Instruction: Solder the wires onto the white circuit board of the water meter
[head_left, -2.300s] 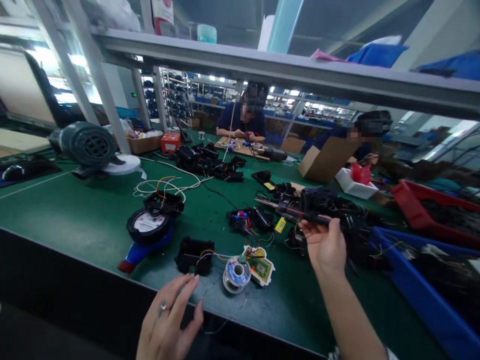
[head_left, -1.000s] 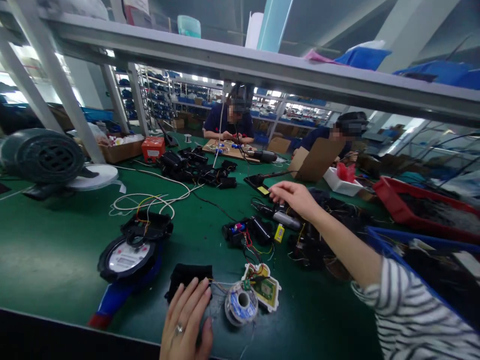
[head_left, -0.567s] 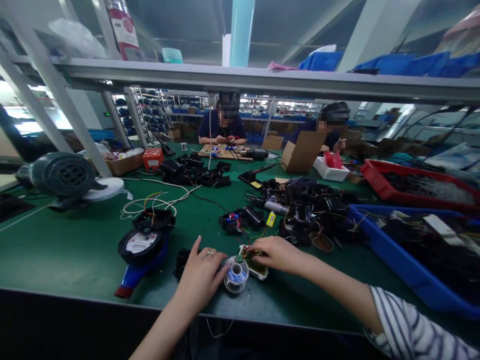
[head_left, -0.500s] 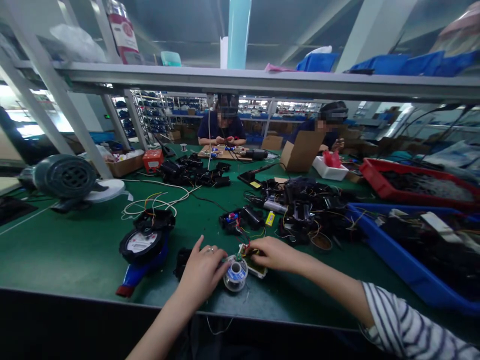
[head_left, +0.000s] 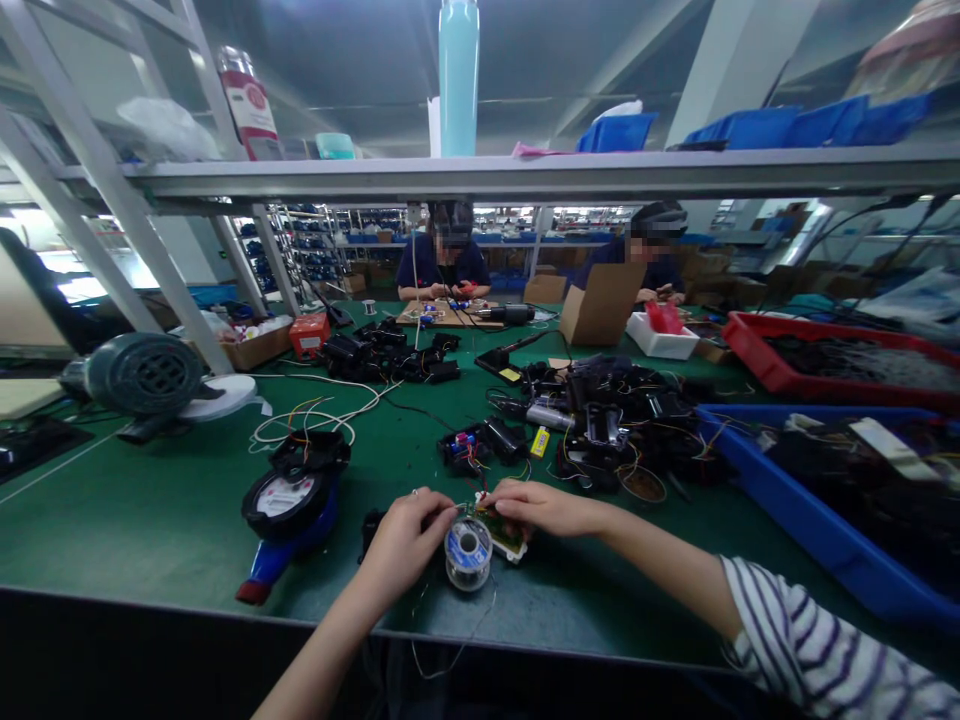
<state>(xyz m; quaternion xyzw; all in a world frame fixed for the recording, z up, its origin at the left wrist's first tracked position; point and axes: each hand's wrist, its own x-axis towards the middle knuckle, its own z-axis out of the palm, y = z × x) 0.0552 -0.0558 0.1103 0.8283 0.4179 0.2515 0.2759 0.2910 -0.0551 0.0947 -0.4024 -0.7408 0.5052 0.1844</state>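
Observation:
My left hand (head_left: 406, 537) is curled, its fingers pinched over a black module (head_left: 370, 524) and the thin wires beside a spool of solder wire (head_left: 466, 552). My right hand (head_left: 538, 506) rests on a small green circuit board in a white frame (head_left: 504, 537), fingers closed on its far edge. Both hands meet just behind the spool, near the front edge of the green table (head_left: 150, 500). What the left fingertips pinch is too small to make out.
A water meter with a blue body (head_left: 289, 502) lies left of my hands. A heap of black modules and wires (head_left: 615, 425) lies behind, blue bins (head_left: 810, 520) and a red bin (head_left: 757, 365) at right. Two people work across the table under a shelf (head_left: 525, 175).
My right hand came back from the heap of parts to the circuit board. My left hand moved from the table edge to the black module and curled shut. The view has tilted up.

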